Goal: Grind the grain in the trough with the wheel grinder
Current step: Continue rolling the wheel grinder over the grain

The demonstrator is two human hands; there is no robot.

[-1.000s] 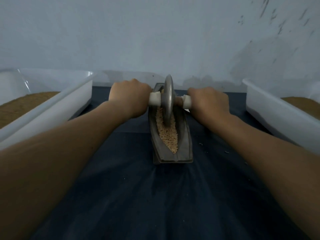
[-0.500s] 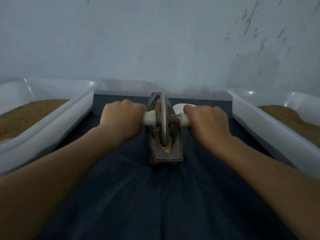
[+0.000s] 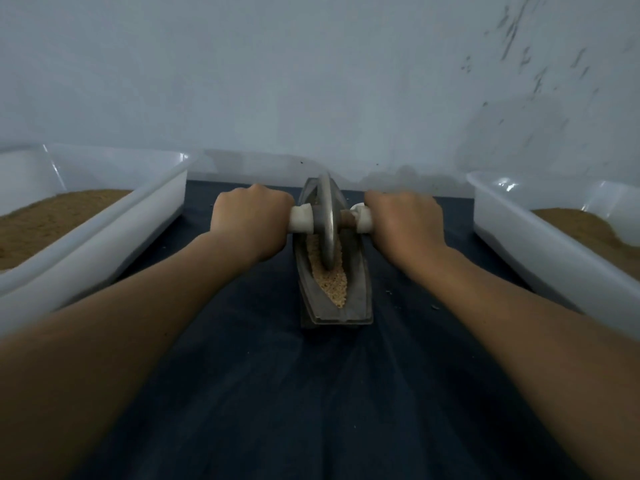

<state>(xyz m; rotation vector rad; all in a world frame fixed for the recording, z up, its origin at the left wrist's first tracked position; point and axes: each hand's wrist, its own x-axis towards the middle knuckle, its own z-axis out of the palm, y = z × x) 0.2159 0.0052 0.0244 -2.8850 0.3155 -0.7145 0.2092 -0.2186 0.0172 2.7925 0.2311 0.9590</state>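
A grey boat-shaped trough (image 3: pixel 360 296) lies lengthwise on the dark blue cloth, its pointed near end toward me. Pale grain (image 3: pixel 335 284) fills its groove. A grey metal wheel grinder (image 3: pixel 327 223) stands upright in the groove, past the trough's middle toward the far end. My left hand (image 3: pixel 251 221) grips the white handle on the wheel's left side. My right hand (image 3: pixel 403 225) grips the white handle on its right. The far part of the grain is hidden behind the wheel.
A white plastic tub (image 3: pixel 104 237) with brown ground meal stands at the left. Another white tub (image 3: pixel 540 244) with brown meal stands at the right. A pale wall rises close behind the trough. Dark blue cloth (image 3: pixel 311 393) covers the table; a few crumbs lie right of the trough.
The wheel stood at the far end, came back to the near end, and now has rolled away from me again toward the far end. Both hands kept their grip on the handles.
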